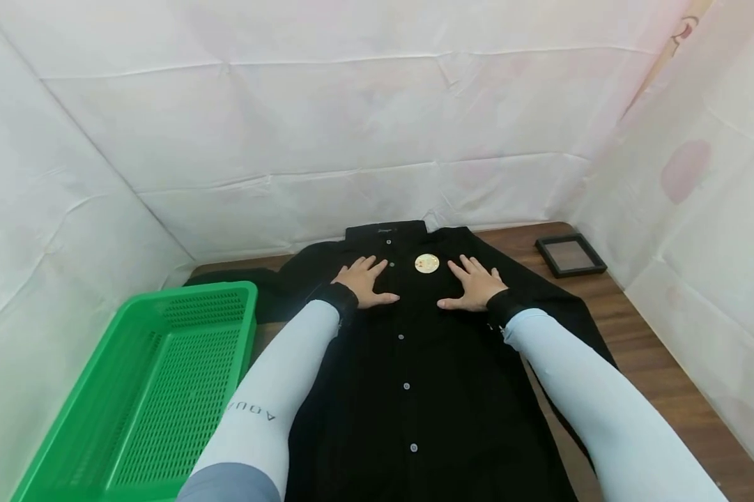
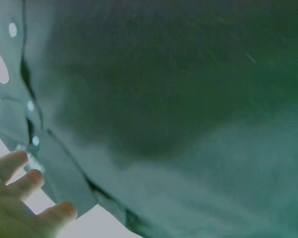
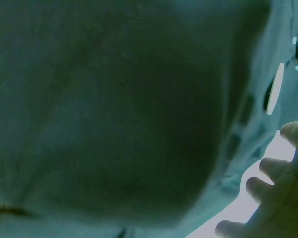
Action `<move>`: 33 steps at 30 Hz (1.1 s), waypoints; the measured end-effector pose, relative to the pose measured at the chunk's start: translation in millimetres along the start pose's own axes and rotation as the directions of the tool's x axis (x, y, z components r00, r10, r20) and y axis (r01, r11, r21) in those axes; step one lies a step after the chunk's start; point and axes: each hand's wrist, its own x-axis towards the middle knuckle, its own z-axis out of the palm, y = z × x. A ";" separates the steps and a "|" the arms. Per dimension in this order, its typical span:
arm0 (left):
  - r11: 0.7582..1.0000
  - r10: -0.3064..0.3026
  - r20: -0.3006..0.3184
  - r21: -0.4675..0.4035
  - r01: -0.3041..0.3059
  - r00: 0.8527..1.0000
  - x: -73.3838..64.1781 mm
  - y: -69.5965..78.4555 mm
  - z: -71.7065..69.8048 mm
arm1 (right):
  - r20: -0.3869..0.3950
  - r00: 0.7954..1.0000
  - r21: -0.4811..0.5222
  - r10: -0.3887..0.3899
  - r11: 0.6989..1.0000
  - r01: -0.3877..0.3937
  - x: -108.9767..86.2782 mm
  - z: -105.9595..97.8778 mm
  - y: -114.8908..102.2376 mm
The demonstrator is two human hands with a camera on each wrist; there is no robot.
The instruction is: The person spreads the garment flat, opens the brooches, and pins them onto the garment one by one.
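Note:
A black button-up shirt (image 1: 377,390) lies front side up, its collar (image 1: 386,232) toward the back wall. My left hand (image 1: 362,280), fingers spread, is over the chest on the left of the button line. On the other side, my right hand (image 1: 476,284) is spread palm down over the chest. Between the hands, a round gold-coloured piece (image 1: 426,263) sits on the shirt's chest; its kind is unclear. In the wrist views, spread fingers of the left hand (image 2: 20,198) and right hand (image 3: 280,183) show beside the dark cloth. Neither hand grips anything.
A green plastic basket (image 1: 249,328) stands at the left, close to my left forearm. A small black-framed square (image 1: 570,255) lies on the wooden table (image 1: 659,376) at the back right. White sheeting (image 1: 352,118) hangs along the back and both sides.

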 end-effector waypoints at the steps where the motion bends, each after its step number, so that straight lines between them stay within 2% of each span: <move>1: 1.000 0.000 -0.008 0.012 0.000 1.000 -4.5 -0.6 -2.7 | -0.008 1.000 -0.005 -0.010 1.000 0.010 -2.8 -2.3 -1.2; 5: 0.999 0.007 -0.033 0.041 -0.006 0.999 -22.7 1.0 -18.1 | -0.028 0.999 -0.039 -0.034 0.999 0.033 -12.7 -9.4 -2.7; 11: 0.993 0.055 -0.056 0.105 -0.049 0.997 -52.3 5.7 -41.8 | -0.061 0.995 -0.069 -0.078 0.995 0.074 -28.5 -21.3 -3.8; 18: 0.978 0.093 -0.077 0.193 -0.077 0.993 -103.8 14.1 -71.2 | -0.092 0.979 -0.098 -0.182 0.980 0.173 -60.7 -43.7 -16.5; 22: 0.966 0.138 -0.093 0.230 -0.114 0.986 -123.3 22.1 -85.4 | -0.135 0.957 -0.128 -0.257 0.962 0.241 -80.8 -54.0 -21.2; 26: 0.954 0.183 -0.152 0.265 -0.138 0.971 -140.0 25.3 -92.2 | -0.189 0.921 -0.155 -0.341 0.936 0.315 -101.0 -58.0 -26.9; 30: 0.950 0.211 -0.215 0.277 -0.147 0.954 -157.1 28.5 -90.8 | -0.229 0.888 -0.158 -0.400 0.915 0.372 -119.5 -55.0 -31.5; 33: 0.947 0.231 -0.237 0.276 -0.163 0.944 -168.3 30.9 -83.3 | -0.243 0.873 -0.168 -0.423 0.905 0.392 -131.5 -48.3 -31.6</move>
